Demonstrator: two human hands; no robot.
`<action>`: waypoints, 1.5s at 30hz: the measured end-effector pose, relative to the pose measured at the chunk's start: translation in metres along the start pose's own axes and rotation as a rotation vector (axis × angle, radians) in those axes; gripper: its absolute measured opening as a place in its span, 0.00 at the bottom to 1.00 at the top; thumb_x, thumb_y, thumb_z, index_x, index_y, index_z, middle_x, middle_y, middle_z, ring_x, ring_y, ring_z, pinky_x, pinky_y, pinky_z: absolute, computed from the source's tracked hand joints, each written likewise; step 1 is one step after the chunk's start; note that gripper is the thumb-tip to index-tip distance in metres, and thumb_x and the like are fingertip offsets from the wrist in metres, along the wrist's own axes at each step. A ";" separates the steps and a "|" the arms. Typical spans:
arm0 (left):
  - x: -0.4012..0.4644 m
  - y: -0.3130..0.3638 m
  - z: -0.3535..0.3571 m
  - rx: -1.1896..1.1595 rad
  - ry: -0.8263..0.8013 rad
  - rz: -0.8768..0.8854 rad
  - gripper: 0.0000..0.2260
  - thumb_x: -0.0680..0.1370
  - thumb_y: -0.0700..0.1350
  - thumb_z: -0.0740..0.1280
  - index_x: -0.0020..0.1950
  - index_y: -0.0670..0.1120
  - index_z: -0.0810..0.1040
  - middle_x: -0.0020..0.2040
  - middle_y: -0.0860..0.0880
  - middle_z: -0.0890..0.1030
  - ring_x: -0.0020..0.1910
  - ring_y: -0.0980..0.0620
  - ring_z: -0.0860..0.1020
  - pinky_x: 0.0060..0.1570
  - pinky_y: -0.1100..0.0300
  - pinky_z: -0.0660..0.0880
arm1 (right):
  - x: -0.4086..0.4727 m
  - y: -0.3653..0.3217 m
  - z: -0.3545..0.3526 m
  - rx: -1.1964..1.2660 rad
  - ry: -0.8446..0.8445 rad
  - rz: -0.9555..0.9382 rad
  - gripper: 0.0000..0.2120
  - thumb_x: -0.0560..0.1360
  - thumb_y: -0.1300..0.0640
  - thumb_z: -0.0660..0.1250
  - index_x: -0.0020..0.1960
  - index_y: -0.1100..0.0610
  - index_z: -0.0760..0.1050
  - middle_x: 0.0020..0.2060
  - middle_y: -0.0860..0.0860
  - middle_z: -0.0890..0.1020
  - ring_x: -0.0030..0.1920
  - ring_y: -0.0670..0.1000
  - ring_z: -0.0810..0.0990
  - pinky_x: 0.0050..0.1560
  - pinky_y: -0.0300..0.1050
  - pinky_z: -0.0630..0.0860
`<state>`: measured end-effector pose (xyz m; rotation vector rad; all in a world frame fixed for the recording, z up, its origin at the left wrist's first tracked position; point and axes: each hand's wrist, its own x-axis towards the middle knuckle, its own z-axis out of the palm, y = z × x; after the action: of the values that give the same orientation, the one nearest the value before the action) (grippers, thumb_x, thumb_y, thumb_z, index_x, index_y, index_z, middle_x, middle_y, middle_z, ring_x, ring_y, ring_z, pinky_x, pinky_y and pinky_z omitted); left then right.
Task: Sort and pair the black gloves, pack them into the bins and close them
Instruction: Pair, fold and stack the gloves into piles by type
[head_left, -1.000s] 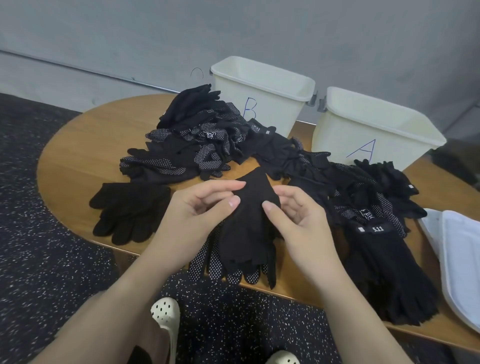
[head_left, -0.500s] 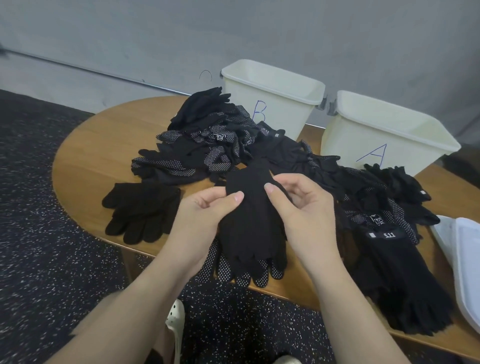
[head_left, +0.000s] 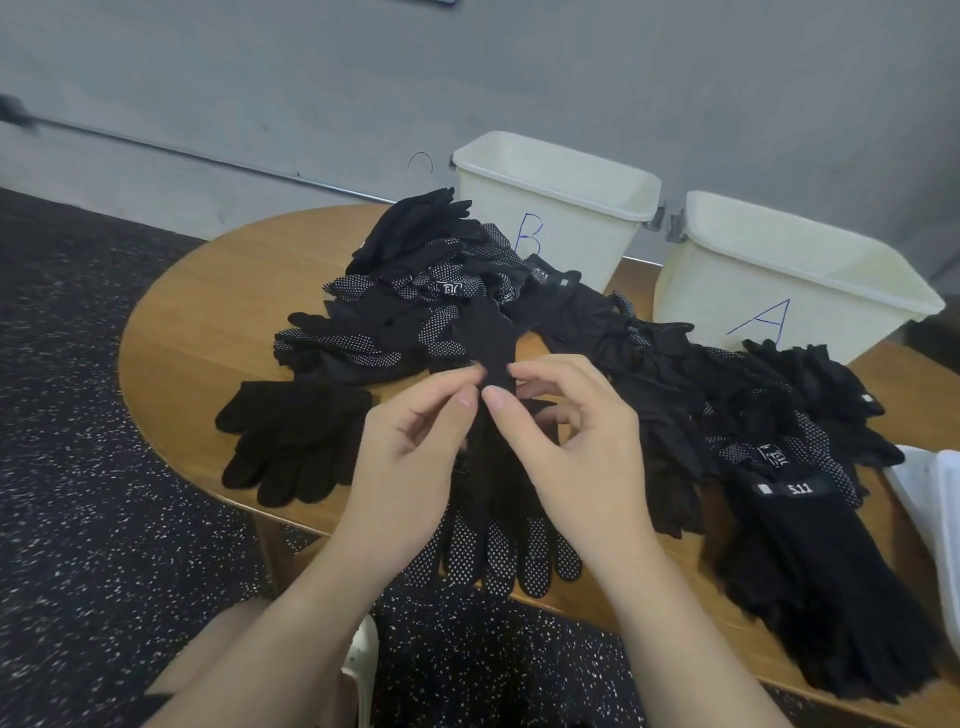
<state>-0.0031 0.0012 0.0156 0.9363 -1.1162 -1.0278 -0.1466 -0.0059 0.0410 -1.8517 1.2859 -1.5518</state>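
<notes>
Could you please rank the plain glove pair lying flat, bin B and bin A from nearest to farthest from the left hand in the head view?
From the left hand:
1. Plain glove pair, flat on the table just to its left.
2. Bin B, behind the glove pile, at the back.
3. Bin A, farthest, back right.

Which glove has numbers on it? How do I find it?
Start at the white plastic bin marked A on the round wooden table. Come toward the table's near edge: a long black glove lies there. Only its cuff shows a white "5.11" label; neighbouring gloves have white dots.
</notes>
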 end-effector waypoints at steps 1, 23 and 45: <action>-0.001 0.001 0.001 0.002 -0.040 0.025 0.11 0.82 0.43 0.69 0.60 0.54 0.86 0.52 0.55 0.87 0.53 0.57 0.85 0.50 0.62 0.81 | 0.000 0.000 0.000 -0.009 0.002 0.000 0.14 0.73 0.44 0.74 0.53 0.52 0.84 0.49 0.40 0.80 0.52 0.50 0.82 0.44 0.45 0.80; -0.005 0.028 -0.056 -0.130 -0.237 -0.124 0.11 0.76 0.49 0.74 0.51 0.43 0.87 0.50 0.41 0.87 0.48 0.48 0.85 0.47 0.57 0.81 | -0.009 -0.036 -0.009 0.341 -0.214 0.107 0.14 0.82 0.56 0.68 0.38 0.46 0.80 0.27 0.43 0.79 0.32 0.39 0.77 0.31 0.36 0.71; 0.015 -0.001 -0.070 0.408 0.108 -0.247 0.05 0.80 0.42 0.73 0.45 0.45 0.86 0.35 0.48 0.86 0.32 0.55 0.83 0.33 0.62 0.81 | 0.026 0.038 0.021 -0.022 -0.312 0.387 0.11 0.80 0.53 0.71 0.39 0.52 0.80 0.36 0.52 0.84 0.28 0.42 0.72 0.34 0.36 0.69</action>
<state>0.0672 -0.0082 0.0047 1.4687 -1.1606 -0.9477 -0.1432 -0.0514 0.0195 -1.6519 1.4086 -1.0092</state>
